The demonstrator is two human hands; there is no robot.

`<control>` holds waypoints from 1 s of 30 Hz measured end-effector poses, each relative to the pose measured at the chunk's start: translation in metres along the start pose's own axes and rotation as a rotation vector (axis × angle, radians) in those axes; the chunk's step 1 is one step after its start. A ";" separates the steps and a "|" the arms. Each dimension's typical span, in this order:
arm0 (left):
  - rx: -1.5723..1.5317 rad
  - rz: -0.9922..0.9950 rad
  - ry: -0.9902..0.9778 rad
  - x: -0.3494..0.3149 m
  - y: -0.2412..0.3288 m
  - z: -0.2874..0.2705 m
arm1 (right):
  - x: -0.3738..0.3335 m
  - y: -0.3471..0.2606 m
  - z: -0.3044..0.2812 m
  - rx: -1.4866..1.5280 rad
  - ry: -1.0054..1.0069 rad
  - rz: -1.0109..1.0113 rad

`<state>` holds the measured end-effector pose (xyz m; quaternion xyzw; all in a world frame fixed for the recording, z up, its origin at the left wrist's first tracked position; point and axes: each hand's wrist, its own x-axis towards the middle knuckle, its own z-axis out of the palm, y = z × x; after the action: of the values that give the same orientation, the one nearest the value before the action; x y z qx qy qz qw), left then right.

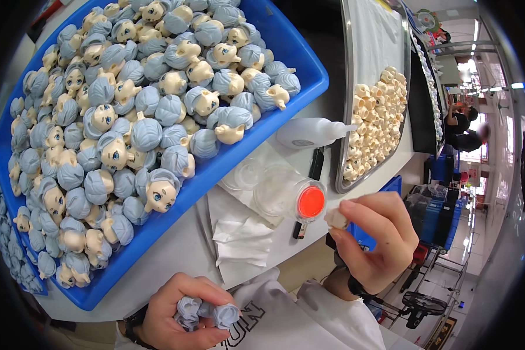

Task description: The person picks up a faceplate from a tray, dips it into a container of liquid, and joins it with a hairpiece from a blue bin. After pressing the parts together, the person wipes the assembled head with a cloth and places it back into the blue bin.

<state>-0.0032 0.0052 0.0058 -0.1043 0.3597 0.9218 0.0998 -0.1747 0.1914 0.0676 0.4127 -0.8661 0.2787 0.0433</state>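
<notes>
My left hand (186,291) is closed around grey-blue sculpted doll hair (224,315) low in front of my shirt. Two rounded lumps of it show between the fingers; I cannot tell if they are one piece or two. Raised at the right, my right hand (385,236) pinches a small cream doll part (336,219) between thumb and fingertips. Nearest to that part stands a small clear jar with a bright orange-red inside (311,202). Many similar hollow cream parts (376,122) lie heaped in a metal-rimmed tray (340,175) beyond it.
A large blue bin (306,79) full of doll heads with grey-blue hair fills the left. Between bin and tray are a white squeeze bottle (309,133), a black stick-like item (316,163), clear round containers (274,189) and crumpled tissue (243,242). People (464,128) sit far right.
</notes>
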 end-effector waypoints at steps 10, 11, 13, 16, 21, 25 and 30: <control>0.068 0.052 -0.015 -0.001 -0.001 -0.003 | 0.017 0.005 0.009 -0.048 -0.113 -0.166; 0.070 0.053 -0.011 -0.001 -0.002 -0.004 | 0.017 0.005 0.009 -0.055 -0.131 -0.162; 0.115 0.078 -0.042 0.001 -0.003 -0.005 | 0.015 0.005 0.006 -0.071 -0.146 -0.154; 0.163 0.219 -0.003 0.008 -0.003 -0.001 | 0.011 0.008 0.007 -0.050 -0.133 -0.153; 0.150 0.095 0.009 0.001 -0.007 -0.006 | 0.010 0.011 0.008 -0.018 -0.109 -0.190; 0.157 0.105 0.040 0.003 -0.005 -0.005 | 0.014 0.012 0.008 -0.041 -0.137 -0.235; 0.126 0.104 0.066 0.002 -0.006 -0.004 | 0.009 0.010 0.011 -0.048 -0.067 -0.197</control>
<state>-0.0032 0.0068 -0.0016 -0.1092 0.4248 0.8975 0.0462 -0.1868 0.1844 0.0563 0.5036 -0.8288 0.2384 0.0515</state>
